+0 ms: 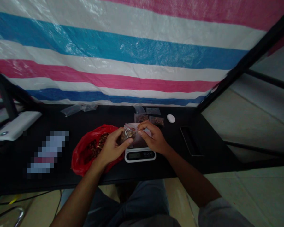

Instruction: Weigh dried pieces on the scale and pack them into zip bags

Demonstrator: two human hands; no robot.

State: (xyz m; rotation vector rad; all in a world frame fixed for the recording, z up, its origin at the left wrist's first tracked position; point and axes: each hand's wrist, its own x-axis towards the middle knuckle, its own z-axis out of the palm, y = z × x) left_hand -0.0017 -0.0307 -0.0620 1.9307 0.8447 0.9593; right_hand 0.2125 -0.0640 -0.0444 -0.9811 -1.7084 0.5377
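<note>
Left hand (115, 143): thumb and fingers clamped on bag (129, 130), brown pieces inside | right hand (153, 135): thumb and forefinger pinched together on bag's top edge | scale (140, 155) just below fingers | red sack (85, 153) beside left fingers

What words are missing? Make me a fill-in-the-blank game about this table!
The shiny red plastic bag lies ____ of the white, rounded plastic scale.
The small clear plastic zip bag is in the left hand and the ____ hand.
The pink, white and blue plastic sheet behind the black table has ____.
Missing words: left, right, stripes.
</note>
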